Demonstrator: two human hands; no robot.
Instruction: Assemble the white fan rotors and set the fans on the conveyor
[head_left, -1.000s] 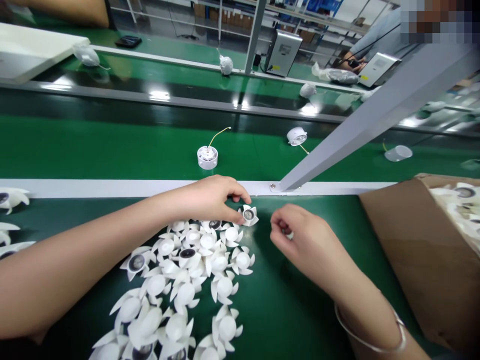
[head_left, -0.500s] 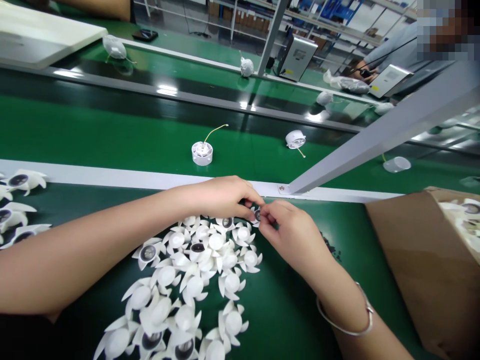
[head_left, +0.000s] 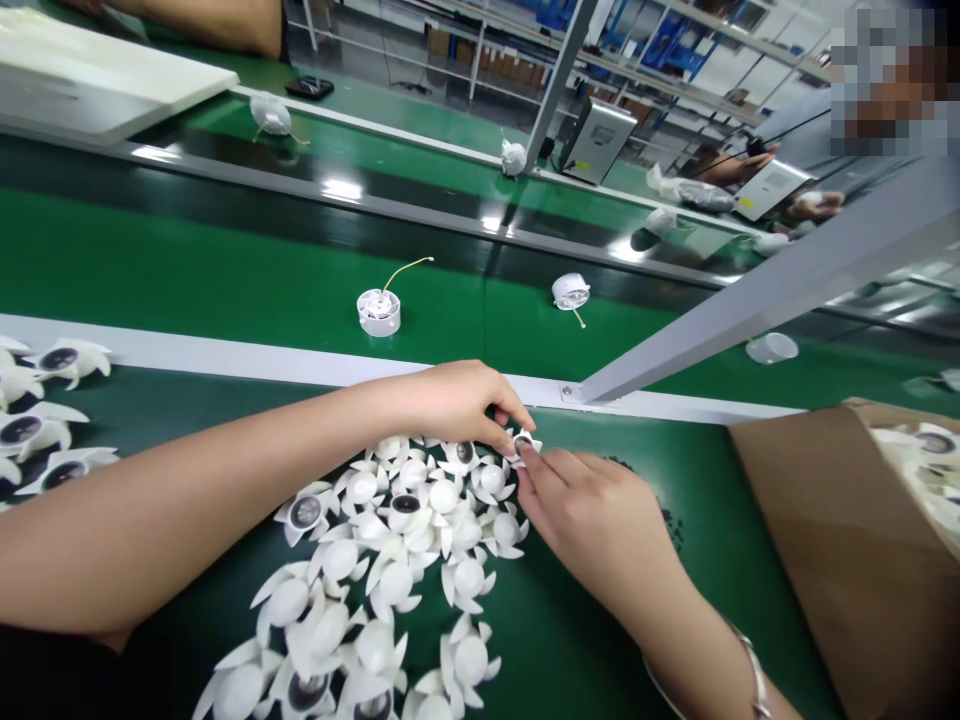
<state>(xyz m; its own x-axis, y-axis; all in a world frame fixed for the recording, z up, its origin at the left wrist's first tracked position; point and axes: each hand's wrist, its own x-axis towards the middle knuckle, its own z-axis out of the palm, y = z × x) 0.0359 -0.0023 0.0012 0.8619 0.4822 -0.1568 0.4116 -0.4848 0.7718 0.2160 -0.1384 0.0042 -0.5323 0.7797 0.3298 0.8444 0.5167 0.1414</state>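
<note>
My left hand (head_left: 450, 400) pinches a small white fan impeller (head_left: 523, 443) at the far edge of a pile of several white impellers (head_left: 390, 560) on the dark green bench. My right hand (head_left: 585, 510) meets it from the right, fingers stretched toward the same impeller and touching it. What sits between my right fingertips is hidden. A silver bangle (head_left: 750, 670) is on my right wrist.
A white strip (head_left: 187, 350) borders the bench; beyond it a green conveyor carries white round motor housings (head_left: 379, 310) (head_left: 570, 292). A grey metal bar (head_left: 750, 290) slants up right. An open cardboard box (head_left: 847, 540) with impellers stands right. More impellers (head_left: 45, 400) lie left. Another person sits far right.
My right hand moved left to the impeller that my left hand holds and now touches it. The view shifted, so the pile sits lower. The conveyor parts drifted left.
</note>
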